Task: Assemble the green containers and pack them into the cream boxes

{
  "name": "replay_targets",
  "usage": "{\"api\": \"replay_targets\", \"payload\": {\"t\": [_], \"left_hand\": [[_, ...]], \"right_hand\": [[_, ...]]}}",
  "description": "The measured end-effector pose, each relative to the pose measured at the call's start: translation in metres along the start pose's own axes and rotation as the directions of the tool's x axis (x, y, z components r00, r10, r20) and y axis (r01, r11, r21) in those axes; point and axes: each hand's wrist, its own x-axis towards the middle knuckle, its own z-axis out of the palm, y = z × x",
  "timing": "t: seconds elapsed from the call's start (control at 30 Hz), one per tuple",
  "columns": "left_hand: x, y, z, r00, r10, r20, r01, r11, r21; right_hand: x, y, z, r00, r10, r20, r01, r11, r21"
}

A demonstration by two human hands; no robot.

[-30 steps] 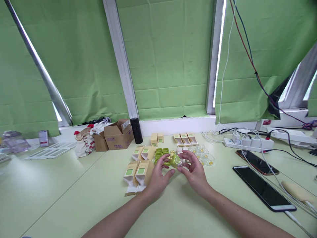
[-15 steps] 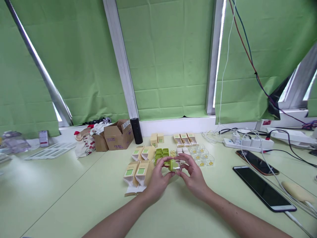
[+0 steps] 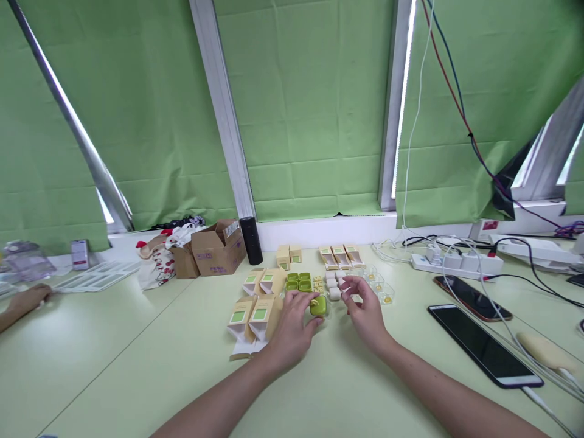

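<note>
My left hand [image 3: 292, 325] pinches a small green case [image 3: 318, 305] just above the table, fingers closed on it. To its right my right hand [image 3: 365, 307] is off the case, fingers loosely curled near small white pieces [image 3: 334, 288] and clear trays with yellow parts [image 3: 381, 286]; what it holds, if anything, I cannot make out. More green cases [image 3: 298, 281] lie behind. Beige cartons with green labels [image 3: 258, 316] lie left of my left hand.
Two phones [image 3: 483, 347] lie at the right with a power strip [image 3: 456, 263] and cables. Cardboard boxes [image 3: 218, 246], a black cylinder [image 3: 251, 239] and a printed bag [image 3: 157, 258] stand at the back left. Another person's hand [image 3: 25, 299] rests at the far left edge.
My right hand let go of the green case and moved right toward the white pieces. My left hand lowered the case. Another person's hand has appeared at the far left.
</note>
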Motion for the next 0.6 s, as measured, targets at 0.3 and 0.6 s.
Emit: {"api": "replay_targets", "payload": {"t": [0.3, 0.6], "left_hand": [[-0.004, -0.007, 0.005, 0.991, 0.049, 0.126, -0.07, 0.983, 0.168], [-0.005, -0.007, 0.006, 0.987, 0.039, 0.156, -0.083, 0.955, 0.286]], "right_hand": [[0.008, 0.015, -0.002, 0.999, 0.042, -0.006, -0.042, 0.999, -0.028], [0.007, 0.015, -0.001, 0.999, 0.049, -0.005, -0.049, 0.999, -0.013]]}}
